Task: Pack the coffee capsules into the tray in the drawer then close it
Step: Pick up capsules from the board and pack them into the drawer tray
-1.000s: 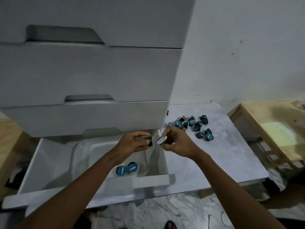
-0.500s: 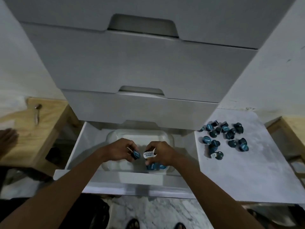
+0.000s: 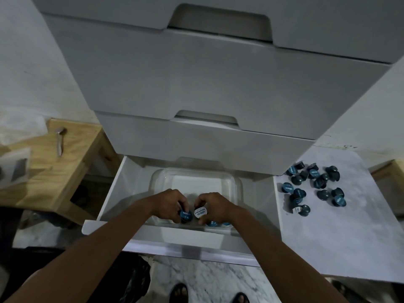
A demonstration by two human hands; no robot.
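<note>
The bottom drawer (image 3: 113, 189) stands pulled out, and a clear plastic tray (image 3: 194, 174) lies inside it. My left hand (image 3: 169, 203) holds a blue-lidded capsule (image 3: 185, 215) low over the tray's near end. Beside it my right hand (image 3: 215, 207) grips a white-lidded capsule (image 3: 200, 213). Two more blue capsules (image 3: 213, 223) lie in the tray, partly hidden under my right hand. A pile of several dark blue capsules (image 3: 314, 184) is scattered on the white slab (image 3: 341, 232) to the right of the drawer.
Closed grey drawers (image 3: 218, 88) rise above the open one. A wooden stool (image 3: 59, 167) at the left carries a metal tool (image 3: 59, 141). Another wooden edge (image 3: 393, 169) shows at the far right. My sandalled feet (image 3: 181, 293) stand on marble floor below the drawer front.
Both hands have carried their capsules from above the drawer's right wall down into the tray's near end. The camera has swung left and down, centring the drawer.
</note>
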